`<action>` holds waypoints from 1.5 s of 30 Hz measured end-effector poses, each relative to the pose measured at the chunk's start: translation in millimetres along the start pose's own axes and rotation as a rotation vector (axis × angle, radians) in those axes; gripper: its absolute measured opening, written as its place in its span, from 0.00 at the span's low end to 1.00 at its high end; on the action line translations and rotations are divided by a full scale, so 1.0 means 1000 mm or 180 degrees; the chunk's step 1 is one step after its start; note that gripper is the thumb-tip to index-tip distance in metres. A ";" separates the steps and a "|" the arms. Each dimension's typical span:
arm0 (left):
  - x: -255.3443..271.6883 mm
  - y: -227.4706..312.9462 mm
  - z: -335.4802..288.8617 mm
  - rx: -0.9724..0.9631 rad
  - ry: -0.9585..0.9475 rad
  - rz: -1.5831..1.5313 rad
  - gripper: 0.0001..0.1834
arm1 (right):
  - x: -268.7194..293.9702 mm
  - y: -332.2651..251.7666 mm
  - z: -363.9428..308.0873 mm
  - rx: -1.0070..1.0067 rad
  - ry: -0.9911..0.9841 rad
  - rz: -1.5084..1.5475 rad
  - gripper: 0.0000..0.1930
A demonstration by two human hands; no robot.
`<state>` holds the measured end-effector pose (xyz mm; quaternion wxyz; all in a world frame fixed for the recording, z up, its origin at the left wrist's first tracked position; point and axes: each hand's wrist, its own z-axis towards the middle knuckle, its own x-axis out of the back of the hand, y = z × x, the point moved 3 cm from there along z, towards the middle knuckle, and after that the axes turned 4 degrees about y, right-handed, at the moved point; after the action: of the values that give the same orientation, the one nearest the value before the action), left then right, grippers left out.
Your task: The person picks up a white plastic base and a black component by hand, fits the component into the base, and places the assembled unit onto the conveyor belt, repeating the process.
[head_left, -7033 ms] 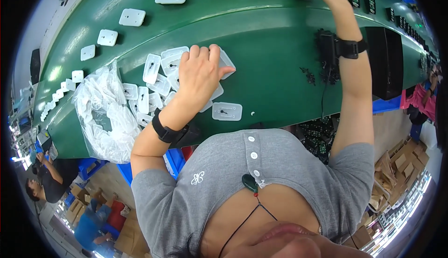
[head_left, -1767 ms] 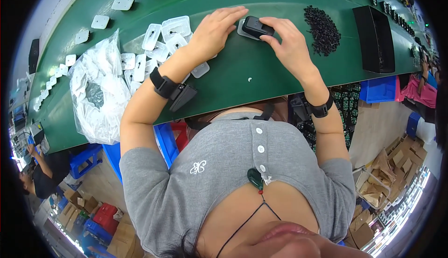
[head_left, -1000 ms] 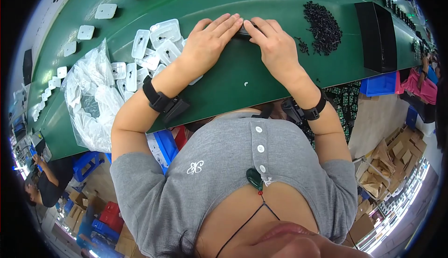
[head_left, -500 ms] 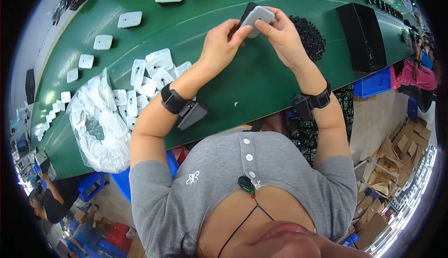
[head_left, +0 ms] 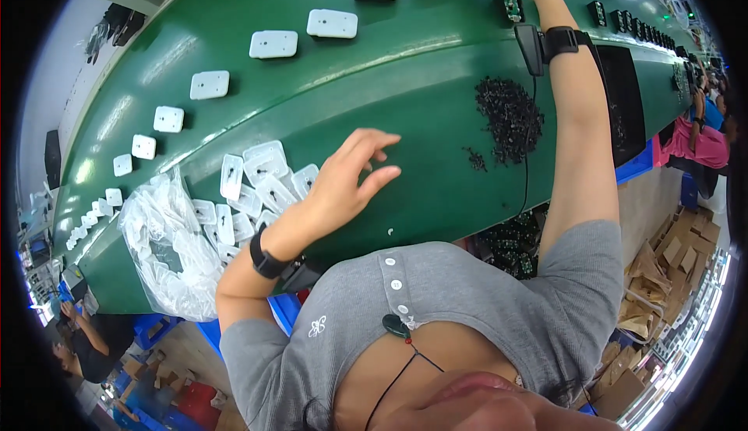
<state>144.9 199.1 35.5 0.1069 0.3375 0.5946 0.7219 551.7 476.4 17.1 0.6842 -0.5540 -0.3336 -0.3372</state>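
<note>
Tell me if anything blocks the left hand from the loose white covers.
Nothing visible does. The left hand is right beside the loose white covers, with no object showing between them. The clear plastic bag lies on the covers' other side, to the left.

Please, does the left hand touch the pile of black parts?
Apart: the head view shows green tabletop between the left hand and the black pile.

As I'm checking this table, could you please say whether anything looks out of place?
A tiny white scrap lies alone on the green table, and some small black pieces lie apart from their pile.
</note>
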 end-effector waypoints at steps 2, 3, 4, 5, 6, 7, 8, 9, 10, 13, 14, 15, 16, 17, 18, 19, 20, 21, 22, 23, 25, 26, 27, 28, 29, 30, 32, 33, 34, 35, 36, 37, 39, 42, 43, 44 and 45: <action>0.006 -0.001 -0.009 0.0135 0.0137 -0.0033 0.20 | -0.009 -0.008 0.018 -0.0067 -0.0244 -0.0431 0.17; 0.008 -0.002 -0.013 0.0202 0.0189 -0.0068 0.19 | -0.011 -0.022 0.013 -0.0277 -0.0528 -0.0301 0.18; 0.009 -0.003 -0.016 0.0208 0.0197 -0.0062 0.19 | -0.013 -0.028 0.011 -0.0494 -0.0810 -0.0174 0.19; 0.009 -0.002 -0.013 0.0145 0.0119 -0.0083 0.19 | 0.001 0.027 0.005 0.1080 -0.1043 0.1616 0.18; 0.010 -0.002 -0.016 0.0212 0.0177 -0.0065 0.19 | -0.004 0.017 0.007 0.1082 -0.1057 0.1639 0.18; 0.010 -0.003 -0.017 0.0217 0.0204 -0.0033 0.19 | -0.011 0.016 0.012 0.0165 -0.0900 0.0942 0.18; 0.009 -0.002 -0.018 0.0230 0.0189 -0.0034 0.19 | -0.010 0.014 0.010 -0.0749 -0.0727 0.0229 0.19; 0.010 -0.002 -0.017 0.0209 0.0187 -0.0030 0.19 | -0.002 0.010 0.004 -0.0794 -0.0711 0.0220 0.19; 0.010 -0.003 -0.016 0.0178 0.0168 -0.0029 0.19 | 0.012 0.006 -0.003 -0.0566 -0.0404 0.0152 0.19; 0.011 -0.001 -0.026 0.0190 0.0305 0.0098 0.18 | 0.018 -0.034 -0.014 0.0179 0.0326 0.0520 0.20; 0.012 0.002 -0.020 0.0013 0.0076 -0.0007 0.18 | 0.064 -0.041 -0.053 0.0455 0.1027 0.0633 0.21; 0.014 -0.003 -0.033 0.0157 0.0325 0.0109 0.18 | 0.033 -0.064 -0.041 0.0552 0.0891 0.0814 0.21; 0.019 -0.011 -0.048 0.0244 0.0560 0.0143 0.18 | 0.017 -0.134 -0.090 0.0830 0.0815 0.1019 0.20; 0.023 -0.013 -0.054 0.0238 0.0614 0.0125 0.18 | 0.027 -0.175 -0.138 0.0997 0.0882 0.1131 0.20; 0.025 -0.009 -0.041 0.0015 0.0455 0.0081 0.17 | 0.056 -0.182 -0.167 0.0972 0.1129 0.1046 0.20; 0.028 -0.008 -0.047 -0.0012 0.0586 0.0166 0.16 | 0.051 -0.188 -0.200 0.1079 0.0719 0.0831 0.19; 0.031 -0.006 -0.055 -0.0021 0.0737 0.0271 0.15 | 0.039 -0.190 -0.234 0.1203 0.0296 0.0647 0.19; 0.034 -0.010 -0.061 0.0011 0.0719 0.0286 0.15 | 0.019 -0.196 -0.266 0.1046 0.0050 0.1066 0.19; 0.038 -0.017 -0.067 -0.0020 0.0931 0.0349 0.14 | -0.007 -0.200 -0.295 0.0874 -0.0208 0.1476 0.19; 0.042 -0.019 -0.074 -0.0058 0.1175 0.0435 0.13 | -0.030 -0.204 -0.320 0.0908 -0.0315 0.1563 0.20; 0.046 -0.027 -0.086 -0.0010 0.1414 0.0512 0.12 | -0.067 -0.211 -0.356 0.0897 -0.0557 0.1644 0.20; 0.050 -0.030 -0.093 0.0015 0.1632 0.0585 0.11 | -0.079 -0.213 -0.365 0.0849 -0.0690 0.1653 0.20; 0.050 -0.032 -0.100 0.0014 0.1832 0.0525 0.10 | -0.085 -0.215 -0.368 0.0926 -0.0668 0.1506 0.20; 0.051 -0.031 -0.105 0.0086 0.1906 0.0620 0.10 | -0.087 -0.214 -0.369 0.1008 -0.0722 0.1605 0.20; 0.051 -0.028 -0.111 0.0040 0.1926 0.0794 0.10 | -0.084 -0.211 -0.368 0.0977 -0.0520 0.1497 0.20; 0.050 -0.024 -0.114 -0.0032 0.1916 0.0949 0.10 | -0.079 -0.208 -0.366 0.0920 -0.0290 0.1366 0.20; 0.047 -0.018 -0.123 0.0003 0.1969 0.1066 0.09 | -0.069 -0.201 -0.358 0.0475 -0.0112 0.1518 0.18; 0.042 -0.017 -0.125 -0.0062 0.1875 0.1311 0.10 | -0.066 -0.190 -0.352 0.0970 -0.0020 0.1193 0.18; 0.037 -0.015 -0.127 -0.0132 0.1780 0.1545 0.10 | -0.067 -0.181 -0.345 0.0889 -0.0003 0.1333 0.16; 0.034 -0.018 -0.129 -0.0188 0.1727 0.1745 0.12 | -0.069 -0.175 -0.336 0.0969 0.0047 0.1241 0.16; 0.032 -0.017 -0.128 -0.0244 0.1723 0.1725 0.12 | -0.067 -0.170 -0.329 0.1025 0.0105 0.1129 0.16; 0.028 -0.014 -0.127 -0.0348 0.1590 0.2142 0.13 | -0.066 -0.167 -0.321 0.0943 0.0239 0.1142 0.15; 0.024 -0.014 -0.123 -0.0441 0.1386 0.3008 0.21 | -0.065 -0.163 -0.309 0.1048 0.0304 0.0975 0.15; 0.020 -0.017 -0.113 0.0027 0.1268 0.3635 0.27 | -0.063 -0.173 -0.299 0.1406 0.0253 0.0745 0.14; 0.017 -0.013 -0.109 -0.0110 0.1298 0.3576 0.27 | -0.062 -0.180 -0.292 0.1523 0.0310 0.0771 0.14; 0.015 -0.013 -0.105 -0.0003 0.1251 0.3736 0.29 | -0.059 -0.187 -0.289 0.1621 0.0375 0.0780 0.15; 0.015 -0.012 -0.103 0.0127 0.1213 0.3919 0.31 | -0.056 -0.191 -0.284 0.1573 0.0399 0.0852 0.15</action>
<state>67.3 130.0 23.0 -0.4406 0.4847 0.3140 0.6872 385.0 172.3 26.0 0.8561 -0.3877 -0.2866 -0.1860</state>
